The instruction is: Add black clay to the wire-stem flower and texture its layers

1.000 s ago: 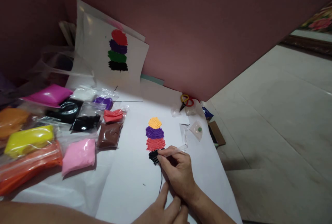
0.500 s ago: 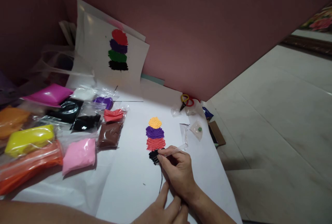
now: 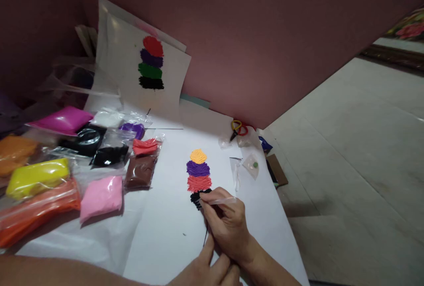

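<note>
White paper sheet (image 3: 172, 215) is pinned flat by the left hand (image 3: 208, 270), fingers resting loosely, while a thin clear plastic tool (image 3: 220, 200) is pinched in the right hand (image 3: 225, 224) at the black clay patch (image 3: 198, 198), so the coral clay patch (image 3: 199, 183) just above could be smeared by a slip.

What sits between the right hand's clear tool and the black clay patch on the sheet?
Nothing visible. The right hand holds the clear tool with its tip already at the black clay patch, at the bottom of the coloured stack on the white sheet. The left hand rests on the sheet nearer the camera, clear of the tool.
</note>
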The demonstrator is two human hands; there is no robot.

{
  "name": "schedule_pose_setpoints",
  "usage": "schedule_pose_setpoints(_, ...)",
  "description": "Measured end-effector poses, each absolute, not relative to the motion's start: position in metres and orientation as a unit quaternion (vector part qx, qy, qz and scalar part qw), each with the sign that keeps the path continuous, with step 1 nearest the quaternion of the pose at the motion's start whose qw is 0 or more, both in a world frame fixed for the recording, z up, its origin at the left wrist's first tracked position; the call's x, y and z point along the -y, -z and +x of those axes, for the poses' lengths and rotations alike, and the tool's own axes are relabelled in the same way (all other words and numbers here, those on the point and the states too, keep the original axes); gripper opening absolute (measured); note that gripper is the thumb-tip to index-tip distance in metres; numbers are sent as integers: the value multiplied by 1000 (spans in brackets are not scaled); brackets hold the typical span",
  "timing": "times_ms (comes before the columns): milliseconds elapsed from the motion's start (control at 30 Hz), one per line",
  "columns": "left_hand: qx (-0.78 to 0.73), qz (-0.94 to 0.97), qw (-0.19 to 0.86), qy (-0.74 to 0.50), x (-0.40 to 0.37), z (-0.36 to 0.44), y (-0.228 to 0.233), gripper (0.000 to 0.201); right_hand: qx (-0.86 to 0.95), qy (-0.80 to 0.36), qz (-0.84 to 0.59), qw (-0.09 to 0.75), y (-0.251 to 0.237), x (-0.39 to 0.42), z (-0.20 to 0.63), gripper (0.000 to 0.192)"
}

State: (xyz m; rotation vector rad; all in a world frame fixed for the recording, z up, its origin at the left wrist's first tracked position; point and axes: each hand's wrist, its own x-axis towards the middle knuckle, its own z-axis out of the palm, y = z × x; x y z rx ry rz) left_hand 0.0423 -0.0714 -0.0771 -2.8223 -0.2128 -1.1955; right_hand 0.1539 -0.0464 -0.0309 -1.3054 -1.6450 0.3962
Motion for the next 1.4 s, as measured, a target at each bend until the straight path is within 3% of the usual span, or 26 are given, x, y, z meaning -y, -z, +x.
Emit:
schedule_pose_setpoints(500, 61, -927, 17, 369, 73, 39, 77, 9, 742, -105, -491, 444, 25, 50, 154, 29)
schedule_pose_setpoints(833, 63, -917, 35, 392, 71, 40, 77, 8, 622, -123, -567, 526, 25, 52, 155, 17)
schedule_pose_setpoints(1400, 66, -923, 49, 375, 73, 42, 84, 10, 548, -195, -634, 510, 33, 55, 161, 6)
